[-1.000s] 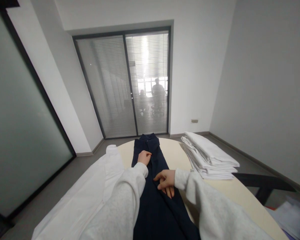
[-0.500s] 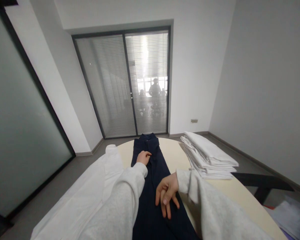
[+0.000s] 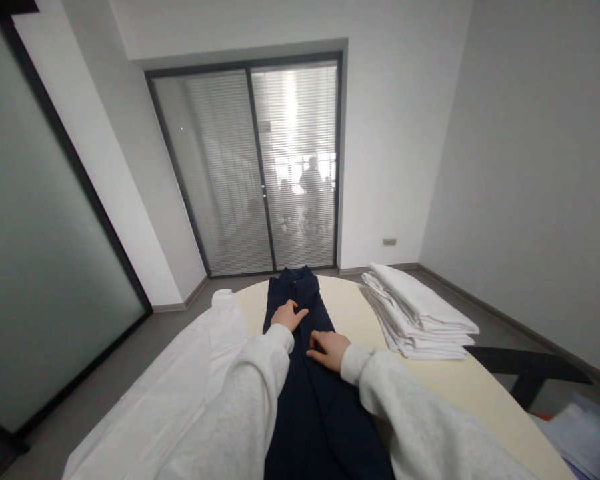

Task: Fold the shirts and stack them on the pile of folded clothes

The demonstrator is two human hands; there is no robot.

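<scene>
A navy collared shirt (image 3: 300, 413) lies lengthwise before me, front up, its collar at the far end. My left hand (image 3: 287, 315) rests on the upper part of its front, thumb stretched away from the fingers. A little nearer and to the right, my right hand (image 3: 330, 350) is at the shirt's front opening. Its fingers are bent, with thumb and forefinger apart, and I see no cloth gripped between them. The undersides of both hands are hidden.
The shirt is on a round cream table (image 3: 347, 297). A white garment (image 3: 165, 380) is spread along the left side. At the right stands a stack of folded white cloth (image 3: 423, 320). A black chair part (image 3: 530, 367) and blurred white items (image 3: 585, 430) are beyond the right edge.
My right hand has moved forward and up along the shirt, turning so its fingers point left toward the front opening. My left hand stays nearly in place, its thumb more spread.
</scene>
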